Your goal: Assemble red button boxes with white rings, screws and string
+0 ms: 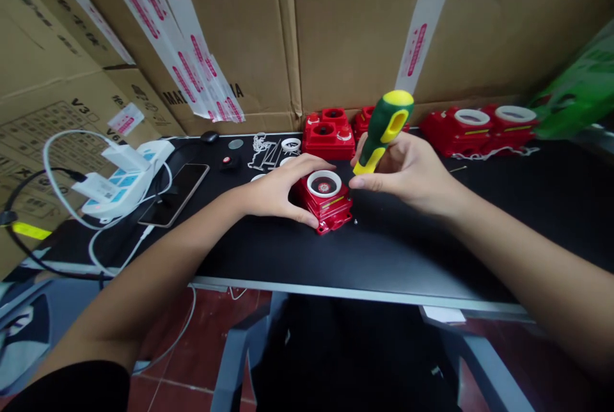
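The left hand (pixel 275 188) wraps thumb and fingers around the red box (pixel 332 205) on the bench (pixel 288 258), probably steadying it. Toward two o'clock, the right hand (pixel 413 167) grips a tilted screwdriver (pixel 382 135), handle uppermost, perhaps for control; a small metal piece (pixel 355 221) lies at four.

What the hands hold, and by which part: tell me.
Right hand: the screwdriver, by the handle's lower end. Left hand: the red box, around its left side.
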Demonstrator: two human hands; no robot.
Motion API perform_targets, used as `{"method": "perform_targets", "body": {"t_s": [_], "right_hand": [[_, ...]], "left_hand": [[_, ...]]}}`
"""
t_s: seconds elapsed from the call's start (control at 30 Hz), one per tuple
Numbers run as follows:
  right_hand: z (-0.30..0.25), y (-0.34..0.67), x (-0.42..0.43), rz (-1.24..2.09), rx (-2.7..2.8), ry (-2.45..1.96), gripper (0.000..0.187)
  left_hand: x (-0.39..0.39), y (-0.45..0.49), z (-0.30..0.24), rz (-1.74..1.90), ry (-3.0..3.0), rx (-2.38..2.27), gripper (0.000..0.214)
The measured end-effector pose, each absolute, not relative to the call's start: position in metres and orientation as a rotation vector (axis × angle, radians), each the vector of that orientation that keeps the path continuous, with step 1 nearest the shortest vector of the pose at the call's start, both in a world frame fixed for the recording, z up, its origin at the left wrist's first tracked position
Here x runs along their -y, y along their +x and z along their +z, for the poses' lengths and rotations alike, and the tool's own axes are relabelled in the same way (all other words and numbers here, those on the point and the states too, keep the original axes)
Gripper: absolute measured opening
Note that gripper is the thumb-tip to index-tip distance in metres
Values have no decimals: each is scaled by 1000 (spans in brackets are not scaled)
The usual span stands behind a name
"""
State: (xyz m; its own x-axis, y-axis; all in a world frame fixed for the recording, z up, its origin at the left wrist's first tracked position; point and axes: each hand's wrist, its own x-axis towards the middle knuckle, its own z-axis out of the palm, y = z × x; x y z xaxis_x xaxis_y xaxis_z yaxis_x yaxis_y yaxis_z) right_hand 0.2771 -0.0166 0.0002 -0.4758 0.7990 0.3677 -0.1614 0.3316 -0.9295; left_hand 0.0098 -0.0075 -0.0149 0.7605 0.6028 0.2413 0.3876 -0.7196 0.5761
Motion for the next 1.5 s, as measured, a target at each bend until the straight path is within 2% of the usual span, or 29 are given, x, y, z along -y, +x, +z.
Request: {"method": "perform_targets", "body": {"t_s": [0.13, 0.33, 0.53, 0.7, 0.87, 1.03, 1.3, 1.5], "right_hand": [[1, 279, 17, 1288, 1675, -588, 52], [11, 298, 15, 1391, 1831, -566, 31], [17, 297, 18, 1454, 1957, -499, 35], [8, 291, 14, 1362, 1827, -562, 40], [4, 287, 15, 1221, 1818, -677, 45], [9, 291, 17, 1291, 1824, -611, 43], [19, 299, 14, 1433, 1911, -540, 31], [0, 285, 12, 1292, 1700, -630, 49]], "left_hand": [[6, 10, -17, 563, 2458, -749, 93], [3, 6, -20, 555, 2433, -784, 93], [2, 5, -23, 579, 2454, -824, 95], [6, 8, -19, 574, 2479, -830, 92], [10, 9, -15, 538, 2577, -817, 79], [7, 6, -16, 536, 2626, -800, 72], [6, 4, -15, 547, 2587, -792, 74], [6, 5, -14, 531, 2595, -791, 70]]}}
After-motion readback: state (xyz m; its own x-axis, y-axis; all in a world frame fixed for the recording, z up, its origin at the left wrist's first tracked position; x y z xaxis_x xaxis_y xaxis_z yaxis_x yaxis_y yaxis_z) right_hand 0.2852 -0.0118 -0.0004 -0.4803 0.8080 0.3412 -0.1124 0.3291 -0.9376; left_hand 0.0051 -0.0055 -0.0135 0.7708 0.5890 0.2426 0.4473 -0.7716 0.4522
